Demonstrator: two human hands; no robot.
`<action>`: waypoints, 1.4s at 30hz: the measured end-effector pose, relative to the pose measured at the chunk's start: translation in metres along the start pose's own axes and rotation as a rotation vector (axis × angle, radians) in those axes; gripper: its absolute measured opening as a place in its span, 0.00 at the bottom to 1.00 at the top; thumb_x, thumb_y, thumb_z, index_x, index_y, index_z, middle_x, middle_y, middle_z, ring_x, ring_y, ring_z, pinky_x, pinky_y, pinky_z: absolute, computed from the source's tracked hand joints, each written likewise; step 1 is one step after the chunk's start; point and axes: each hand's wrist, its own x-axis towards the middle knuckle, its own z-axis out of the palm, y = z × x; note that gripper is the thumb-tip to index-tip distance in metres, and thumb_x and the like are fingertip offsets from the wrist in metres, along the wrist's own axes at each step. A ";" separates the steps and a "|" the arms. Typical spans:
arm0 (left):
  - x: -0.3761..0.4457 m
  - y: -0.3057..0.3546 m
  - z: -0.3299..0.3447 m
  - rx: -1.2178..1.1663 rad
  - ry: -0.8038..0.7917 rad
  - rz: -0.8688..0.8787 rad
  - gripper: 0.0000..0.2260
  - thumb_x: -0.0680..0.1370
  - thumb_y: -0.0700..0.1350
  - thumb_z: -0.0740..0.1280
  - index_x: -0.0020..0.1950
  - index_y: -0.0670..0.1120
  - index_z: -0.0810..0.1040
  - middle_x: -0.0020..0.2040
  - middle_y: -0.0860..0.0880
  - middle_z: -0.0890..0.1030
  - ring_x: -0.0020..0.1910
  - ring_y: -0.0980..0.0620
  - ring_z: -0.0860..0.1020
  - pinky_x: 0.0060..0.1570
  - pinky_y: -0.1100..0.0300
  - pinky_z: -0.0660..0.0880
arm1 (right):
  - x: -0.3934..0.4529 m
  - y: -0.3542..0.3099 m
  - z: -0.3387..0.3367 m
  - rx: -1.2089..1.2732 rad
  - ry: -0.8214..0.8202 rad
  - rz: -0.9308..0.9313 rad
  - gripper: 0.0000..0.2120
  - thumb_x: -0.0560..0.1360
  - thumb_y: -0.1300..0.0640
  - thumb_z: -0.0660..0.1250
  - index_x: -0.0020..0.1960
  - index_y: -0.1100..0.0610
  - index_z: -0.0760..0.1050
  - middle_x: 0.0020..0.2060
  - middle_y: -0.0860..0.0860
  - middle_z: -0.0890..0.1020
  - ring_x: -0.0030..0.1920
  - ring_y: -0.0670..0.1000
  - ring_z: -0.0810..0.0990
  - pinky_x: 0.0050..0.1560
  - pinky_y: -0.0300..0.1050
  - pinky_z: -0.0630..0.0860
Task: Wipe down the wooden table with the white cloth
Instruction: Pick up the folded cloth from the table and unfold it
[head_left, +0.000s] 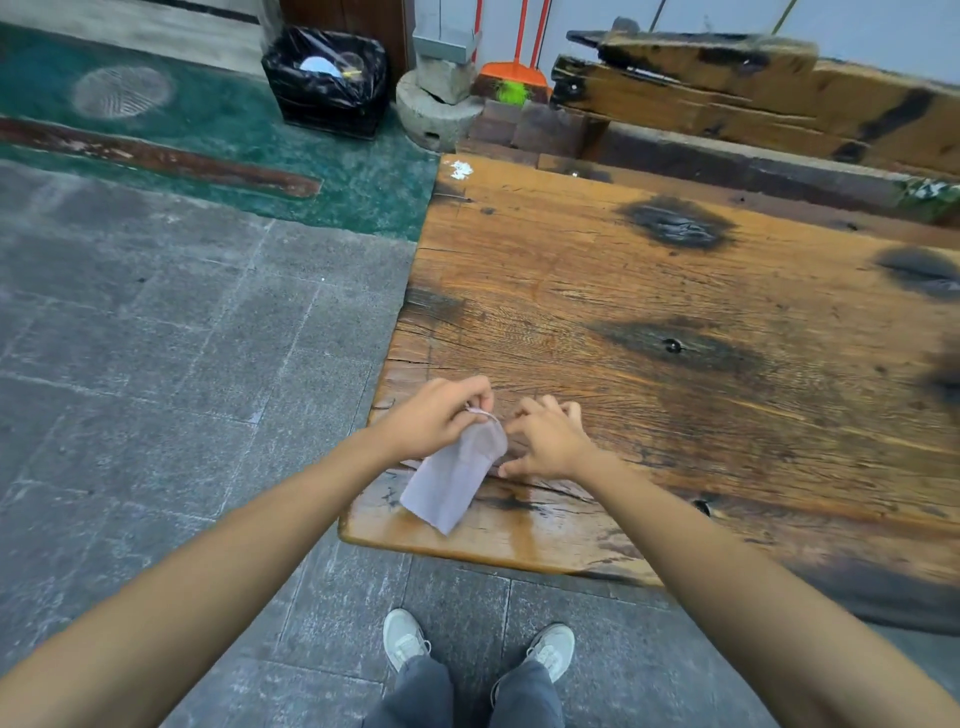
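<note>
Here the left hand (434, 415) pinches the white cloth (454, 478) above the wooden table (623, 291).

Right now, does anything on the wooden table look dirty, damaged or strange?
Yes. A small white smear sits on the far left corner of the table. Dark, burn-like patches mark the planks, and cracks run in from the left edge. The left hand holds the cloth up, not yet flat.
</note>
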 end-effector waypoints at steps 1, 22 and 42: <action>-0.002 0.005 -0.006 0.007 0.018 0.024 0.02 0.79 0.37 0.65 0.50 0.42 0.75 0.37 0.52 0.77 0.34 0.62 0.72 0.36 0.71 0.64 | -0.002 0.003 -0.008 -0.026 -0.001 -0.006 0.19 0.69 0.35 0.72 0.57 0.40 0.80 0.63 0.47 0.73 0.64 0.56 0.66 0.59 0.56 0.60; -0.039 0.021 -0.046 -0.154 0.435 0.040 0.04 0.82 0.43 0.65 0.50 0.51 0.72 0.38 0.53 0.77 0.33 0.58 0.73 0.36 0.68 0.67 | -0.141 0.046 -0.012 0.484 0.718 0.084 0.04 0.83 0.43 0.58 0.52 0.41 0.69 0.40 0.40 0.79 0.40 0.42 0.79 0.42 0.46 0.75; -0.043 -0.056 -0.020 -0.020 0.409 -0.185 0.03 0.82 0.45 0.65 0.51 0.47 0.72 0.37 0.48 0.77 0.34 0.47 0.75 0.38 0.51 0.70 | -0.085 0.030 0.003 0.501 0.758 0.186 0.10 0.82 0.46 0.63 0.54 0.47 0.82 0.50 0.42 0.84 0.51 0.45 0.81 0.52 0.48 0.77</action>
